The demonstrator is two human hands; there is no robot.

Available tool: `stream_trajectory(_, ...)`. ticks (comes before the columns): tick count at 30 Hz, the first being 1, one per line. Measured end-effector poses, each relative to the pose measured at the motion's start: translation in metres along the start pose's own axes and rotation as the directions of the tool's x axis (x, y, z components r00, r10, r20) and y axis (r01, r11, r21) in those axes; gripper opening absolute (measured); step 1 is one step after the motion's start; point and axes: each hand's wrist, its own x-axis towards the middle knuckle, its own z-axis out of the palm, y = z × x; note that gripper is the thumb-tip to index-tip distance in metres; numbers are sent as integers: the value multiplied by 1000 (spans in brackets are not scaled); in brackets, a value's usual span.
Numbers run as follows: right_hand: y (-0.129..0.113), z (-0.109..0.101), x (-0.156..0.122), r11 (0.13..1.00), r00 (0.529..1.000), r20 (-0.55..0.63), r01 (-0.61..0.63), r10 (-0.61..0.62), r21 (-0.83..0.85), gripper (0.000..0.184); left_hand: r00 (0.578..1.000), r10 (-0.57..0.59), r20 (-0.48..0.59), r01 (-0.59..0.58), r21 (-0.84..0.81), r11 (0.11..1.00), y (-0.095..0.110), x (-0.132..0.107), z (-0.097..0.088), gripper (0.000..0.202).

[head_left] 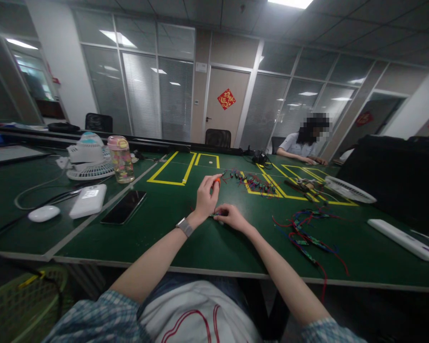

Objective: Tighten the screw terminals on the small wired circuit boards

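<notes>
While the left hand (205, 197) grips an orange-handled tool (218, 180), fingers curled shut round the handle with the orange end showing just past the fingertips, the right hand (232, 216) lies low on the green table (186, 247). Its fingertips are drawn together on a small dark part (214, 215), pinning it to the surface just below the left palm.

- Part: too small to identify (possibly a connector or board like the others on the table). It touches the right fingertips and sits near the left wrist and its watch (185, 226).
- Tool tip: cannot tell where it points. It appears to be lifted off the part, not engaged.
- Beyond the left fingertips: a row of small wired pieces (257, 183).
- Outboard of the right hand, well apart: a loose tangle of red and blue wires (307, 233).
- Outboard of the left hand: a dark phone (124, 207).

Judgement: the step in hand looks like fixturing, with the part held down and the tool poised but not yet applied. The next move calls for bringing the tool tip down to the part between the two sets of fingers. The right fingertips need to stay firm so that the piece does not skate on the smooth top.
</notes>
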Motion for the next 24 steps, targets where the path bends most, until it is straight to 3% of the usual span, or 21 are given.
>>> stream_trajectory(7,0,0,0,1000,1000,-3,-2,2,-5,18,1000,-9,-29,11,81,997,0,-1,0,26)
stream_trajectory(16,0,0,0,1000,1000,2,-4,4,22,17,1000,-17,-3,17,14,1000,-1,-1,-1,29)
stream_trajectory(24,-1,0,0,1000,1000,11,-9,10,-4,16,998,-19,-61,24,84,996,-1,-1,1,19)
